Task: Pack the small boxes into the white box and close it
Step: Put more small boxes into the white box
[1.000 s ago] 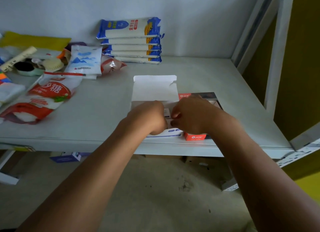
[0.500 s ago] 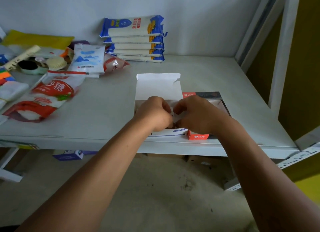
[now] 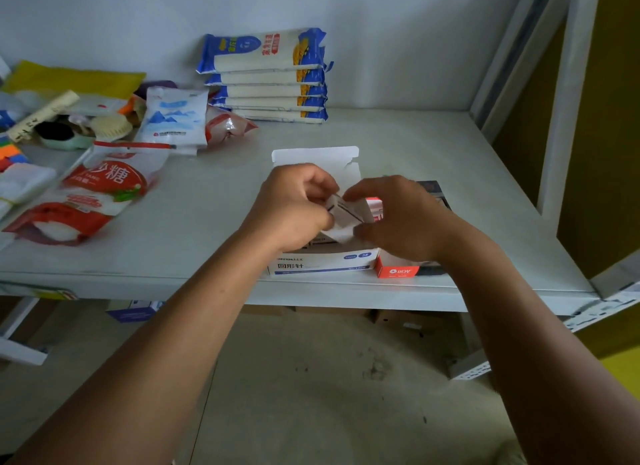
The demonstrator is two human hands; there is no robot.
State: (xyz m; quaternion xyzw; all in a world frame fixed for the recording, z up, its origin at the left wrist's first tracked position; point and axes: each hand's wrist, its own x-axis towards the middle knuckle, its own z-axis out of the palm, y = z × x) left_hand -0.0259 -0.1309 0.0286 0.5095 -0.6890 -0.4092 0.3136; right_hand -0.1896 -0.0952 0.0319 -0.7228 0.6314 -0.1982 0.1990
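- Both hands, left hand and right hand, pinch one small box tilted above the open white box at the table front edge.
- The white box's inside is hidden by the hands.
- The red box beside it is mostly covered.

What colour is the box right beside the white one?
Red-orange at its front end, with a white logo; its top looks dark. The head view shows the red box touching the white box.

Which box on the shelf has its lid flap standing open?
The white box with blue print under the hands: its lid flap stands up behind them. The red box to its right shows no raised flap.
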